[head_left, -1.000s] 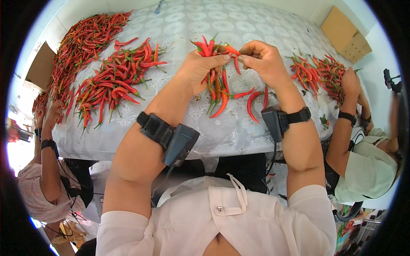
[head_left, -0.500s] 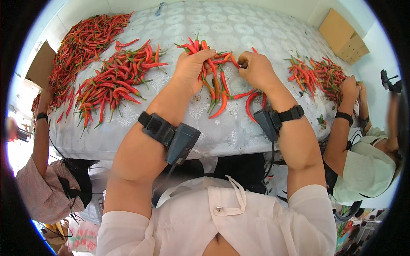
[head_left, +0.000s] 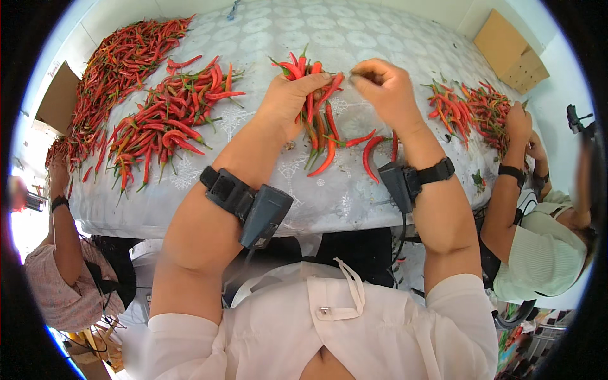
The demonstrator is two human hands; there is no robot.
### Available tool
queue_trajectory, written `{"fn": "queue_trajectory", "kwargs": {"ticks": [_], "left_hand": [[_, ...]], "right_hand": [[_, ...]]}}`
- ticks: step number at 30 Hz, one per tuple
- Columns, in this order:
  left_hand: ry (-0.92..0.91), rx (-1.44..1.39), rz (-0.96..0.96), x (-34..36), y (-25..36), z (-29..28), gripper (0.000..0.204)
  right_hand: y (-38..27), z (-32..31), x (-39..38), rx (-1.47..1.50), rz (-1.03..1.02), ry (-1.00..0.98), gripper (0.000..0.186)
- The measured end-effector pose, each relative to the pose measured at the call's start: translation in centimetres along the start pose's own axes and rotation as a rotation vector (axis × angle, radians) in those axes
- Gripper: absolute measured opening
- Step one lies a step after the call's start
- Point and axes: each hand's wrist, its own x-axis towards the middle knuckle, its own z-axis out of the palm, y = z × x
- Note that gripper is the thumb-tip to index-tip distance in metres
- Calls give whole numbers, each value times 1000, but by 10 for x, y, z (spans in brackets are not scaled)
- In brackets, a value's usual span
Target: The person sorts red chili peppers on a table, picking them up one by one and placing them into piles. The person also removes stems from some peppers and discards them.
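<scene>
A bunch of red chili peppers (head_left: 310,104) is gripped in my left hand (head_left: 286,101), its thumb laid across the top. Green stems stick out at the far side, and some tips hang toward me. My right hand (head_left: 386,87) hovers just right of the bunch, apart from it. Its fingers are loosely curled, with a gap at the thumb and nothing visible between them. Below the hands lie a few loose chilies, among them a curved red chili (head_left: 368,158) and a straighter chili (head_left: 360,139).
Left of me lies a chili heap (head_left: 161,123), with a larger pile (head_left: 120,63) behind. Smaller chilies (head_left: 453,111) lie right, near a co-worker's hand (head_left: 519,123). Another person's arm (head_left: 60,190) reaches in at left. Cardboard boxes (head_left: 510,54) flank the cloth-covered table (head_left: 304,31).
My right hand has drawn slightly up and its fingers have loosened. A chili now lies slanting along the right side of the bunch in my left hand.
</scene>
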Motion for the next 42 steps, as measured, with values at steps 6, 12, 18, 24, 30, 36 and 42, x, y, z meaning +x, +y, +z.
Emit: {"fn": "queue_trajectory", "kwargs": {"ticks": [6, 12, 18, 24, 30, 36, 42], "left_hand": [[-11, 22, -16, 10, -3, -15, 10], [11, 16, 41, 10, -3, -18, 10], [19, 37, 27, 10, -2, -18, 15], [-27, 88, -23, 7, 0, -15, 16], [-68, 259, -14, 3, -11, -2, 17], [-14, 160, 92, 0, -9, 1, 18], [47, 114, 91, 9, -8, -11, 15]], "right_hand": [[28, -36, 11, -427, 134, 237, 30], [15, -39, 5, -819, 352, -57, 38], [21, -41, 5, -658, 334, -141, 41], [29, -37, 7, -245, 283, -15, 40], [16, -12, 5, 250, 227, 12, 36], [14, -13, 7, -153, 129, 87, 25], [2, -9, 4, -556, 96, -191, 25]]}}
